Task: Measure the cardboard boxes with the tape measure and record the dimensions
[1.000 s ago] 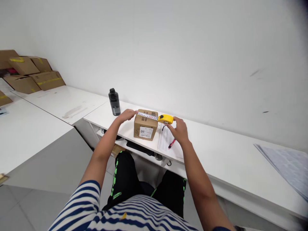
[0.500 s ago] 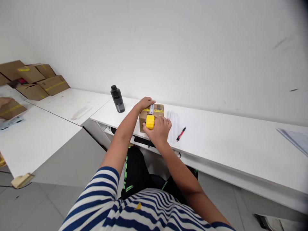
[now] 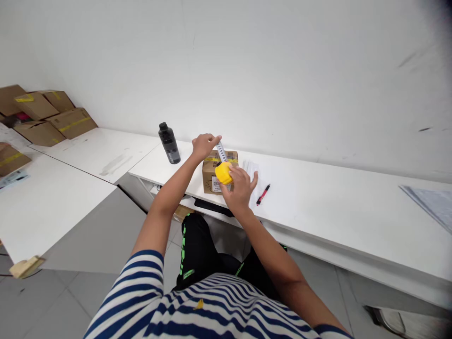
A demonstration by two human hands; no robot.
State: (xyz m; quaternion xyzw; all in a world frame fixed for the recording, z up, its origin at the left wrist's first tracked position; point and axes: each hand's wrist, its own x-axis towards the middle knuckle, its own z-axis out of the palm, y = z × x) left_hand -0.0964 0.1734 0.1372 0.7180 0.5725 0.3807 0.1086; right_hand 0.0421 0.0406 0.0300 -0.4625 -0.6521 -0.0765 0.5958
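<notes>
A small brown cardboard box (image 3: 211, 175) with yellow tape stands on the white desk (image 3: 318, 207). My right hand (image 3: 240, 186) grips a yellow tape measure (image 3: 223, 173) at the box's near right side. My left hand (image 3: 204, 144) pinches the end of the white tape blade (image 3: 221, 151), lifted above the box's far edge. The blade runs at a slant from the case up to my left fingers.
A black water bottle (image 3: 169, 143) stands left of the box. A sheet of paper (image 3: 251, 181) and a red pen (image 3: 263, 194) lie to its right. Papers (image 3: 429, 203) lie far right. Cardboard boxes (image 3: 49, 117) are stacked on tables at left.
The tape ran across the box's top from left to right; it now runs front to back. My right hand came to the box's near side and my left hand lifted the blade end.
</notes>
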